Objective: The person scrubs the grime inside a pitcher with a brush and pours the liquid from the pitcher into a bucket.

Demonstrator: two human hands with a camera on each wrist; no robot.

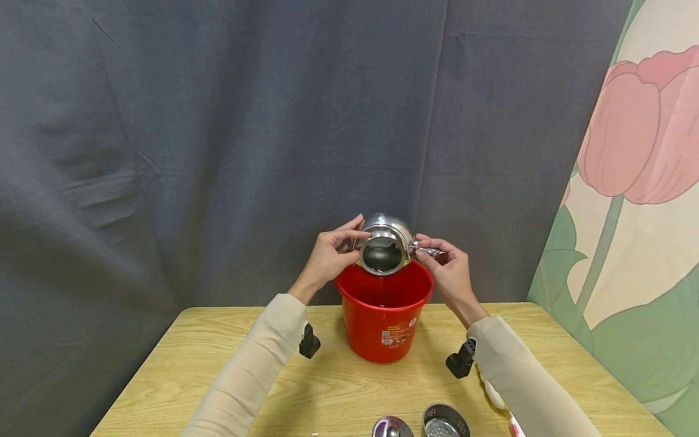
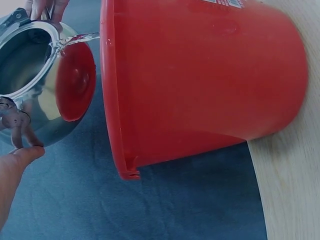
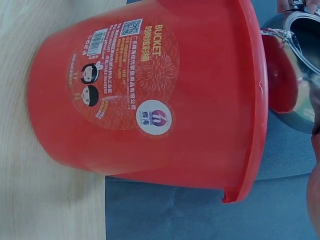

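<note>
A shiny metal teapot (image 1: 382, 226) is tipped over the red bucket (image 1: 384, 334), its round mouth facing me. Water runs from the rim down into the bucket, as both wrist views show. My left hand (image 1: 333, 250) grips the pot's left side between fingers and thumb. At the right, my right hand (image 1: 450, 267) holds the pot's handle (image 1: 431, 250). In the left wrist view the teapot (image 2: 50, 107) mirrors the bucket's red. Only the edge of the right hand shows in the right wrist view.
A metal lid (image 1: 392, 427) and a perforated metal strainer cup (image 1: 445, 421) lie at the near edge of the wooden table (image 1: 218, 352). A white object (image 1: 494, 396) is partly hidden by the right sleeve. A dark grey curtain (image 1: 273, 152) hangs behind the bucket.
</note>
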